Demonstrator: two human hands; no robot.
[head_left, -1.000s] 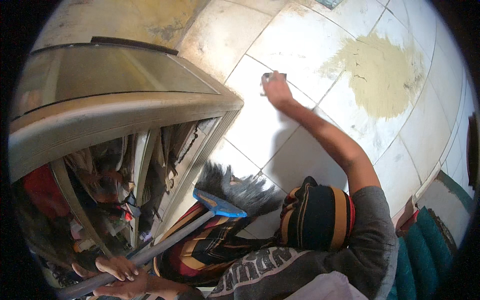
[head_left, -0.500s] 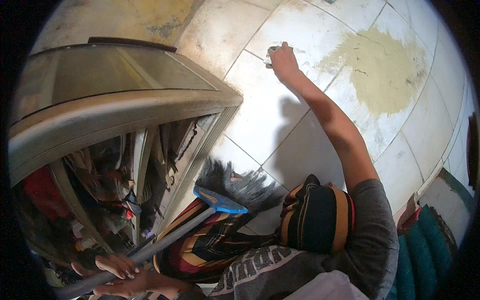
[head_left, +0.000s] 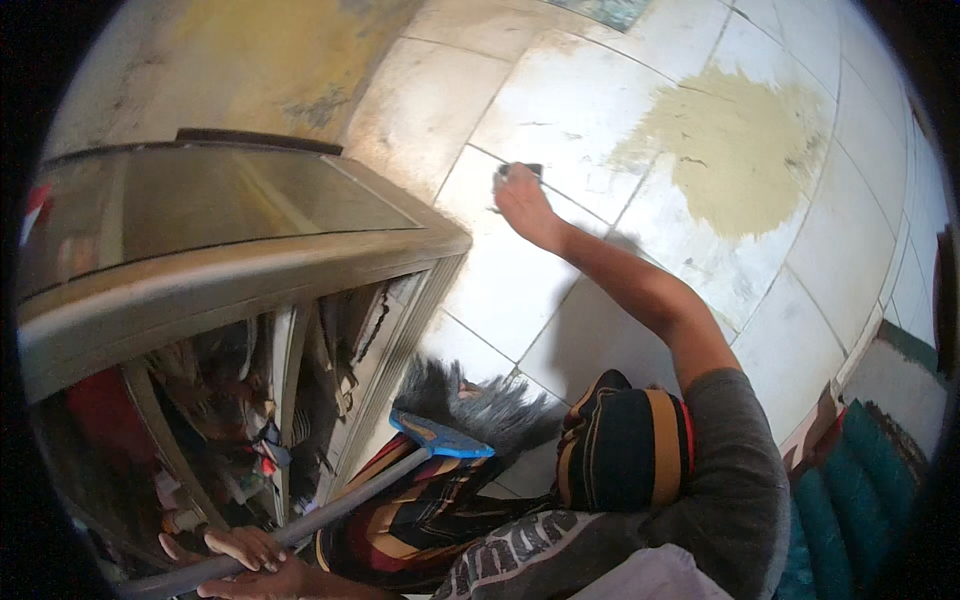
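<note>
My right hand (head_left: 527, 205) is stretched far out over the white tiles (head_left: 600, 75), its fingers closed on a small dark, flat thing (head_left: 536, 170) that is mostly hidden and too blurred to name. A broad beige smear (head_left: 738, 150) with ragged edges lies on the tiles to the right of that hand. At the lower left my left hand (head_left: 250, 562) holds the grey handle of a broom (head_left: 440, 437), with the pole between its fingers. The broom has a blue head, and its dark bristles fan out over the tiles beside my bent leg.
A wooden cabinet (head_left: 240, 225) with a glass top stands on the left, its open side crammed with mixed items. Behind it is a stained yellow wall (head_left: 245, 65). Teal padded fabric (head_left: 860, 500) lies at the lower right. My striped knee (head_left: 625, 450) sticks up between my arms.
My right hand has moved toward me and a little left across the tiles. The view has shifted slightly. My left hand and the broom stay about where they were.
</note>
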